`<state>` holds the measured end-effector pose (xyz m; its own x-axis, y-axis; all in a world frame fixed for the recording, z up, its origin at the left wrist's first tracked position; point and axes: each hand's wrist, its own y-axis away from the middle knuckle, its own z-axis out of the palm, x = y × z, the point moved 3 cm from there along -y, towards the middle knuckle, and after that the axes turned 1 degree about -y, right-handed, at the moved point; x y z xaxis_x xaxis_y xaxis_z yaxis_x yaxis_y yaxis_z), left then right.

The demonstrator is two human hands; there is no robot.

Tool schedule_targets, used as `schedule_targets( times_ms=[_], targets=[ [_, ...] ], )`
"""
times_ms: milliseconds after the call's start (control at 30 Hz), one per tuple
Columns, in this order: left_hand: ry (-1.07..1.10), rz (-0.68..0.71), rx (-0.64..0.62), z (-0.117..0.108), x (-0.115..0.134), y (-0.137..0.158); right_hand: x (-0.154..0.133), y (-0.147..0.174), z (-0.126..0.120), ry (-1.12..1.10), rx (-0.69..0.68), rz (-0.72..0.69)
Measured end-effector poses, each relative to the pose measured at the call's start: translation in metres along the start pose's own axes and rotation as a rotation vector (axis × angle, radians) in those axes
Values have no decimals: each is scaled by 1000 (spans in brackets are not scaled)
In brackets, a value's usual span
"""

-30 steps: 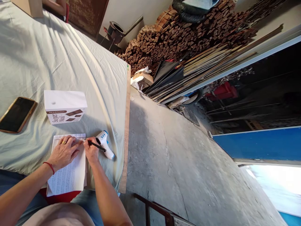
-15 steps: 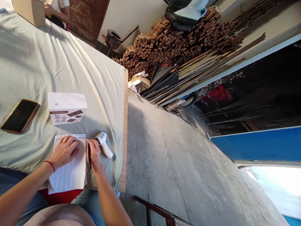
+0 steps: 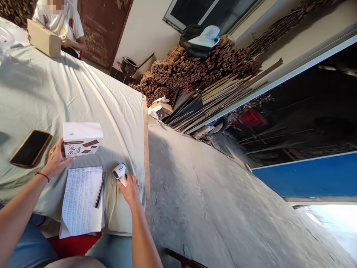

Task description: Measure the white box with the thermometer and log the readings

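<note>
The right hand (image 3: 130, 190) is on the thermometer (image 3: 119, 171), and its fingers are closed around the white handle. The thermometer is on the cloth (image 3: 111, 111) near the right edge of the table, and its head points away from the person. The left hand (image 3: 55, 159) is at the left side of the box (image 3: 83, 131). Its fingers are open, with the thumb stretched out before the printed front; whether the fingertips press the box, I cannot tell. The box stands upright on the cloth, and on its front one can read "Super Meal". On the left wrist there is a red band (image 3: 42, 175). Between the two arms lies the paper (image 3: 80, 203), full of small handwriting, and the pen (image 3: 100, 190) rests slantwise on its right side. The phone (image 3: 31, 149), with dark screen, lies to the left of the left hand. At the far end of the table another person (image 3: 73, 28) sits behind a carton (image 3: 46, 39). Beyond the table, cut wood (image 3: 167, 67) is piled against the wall.
</note>
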<state>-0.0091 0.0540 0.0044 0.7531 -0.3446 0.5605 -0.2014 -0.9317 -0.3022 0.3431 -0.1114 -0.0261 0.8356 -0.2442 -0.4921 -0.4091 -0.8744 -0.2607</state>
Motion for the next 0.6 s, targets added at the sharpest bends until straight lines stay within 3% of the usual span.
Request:
schedule_targets(
  times_ms=[133,267,333,467,600],
  targets=[
    [61,-87,22,5,1,0,-16,-5,-2,-273,-100,85],
    [108,-81,81,8,-1,10,-77,-10,2,-775,-300,106],
    [110,-74,92,7,-4,12,-112,-16,4,-993,-322,91],
    [68,-3,58,8,-7,10,-168,-33,7,-1184,-349,97],
    [55,-8,66,6,-8,6,-195,-44,10,-1328,-430,203]
  ],
)
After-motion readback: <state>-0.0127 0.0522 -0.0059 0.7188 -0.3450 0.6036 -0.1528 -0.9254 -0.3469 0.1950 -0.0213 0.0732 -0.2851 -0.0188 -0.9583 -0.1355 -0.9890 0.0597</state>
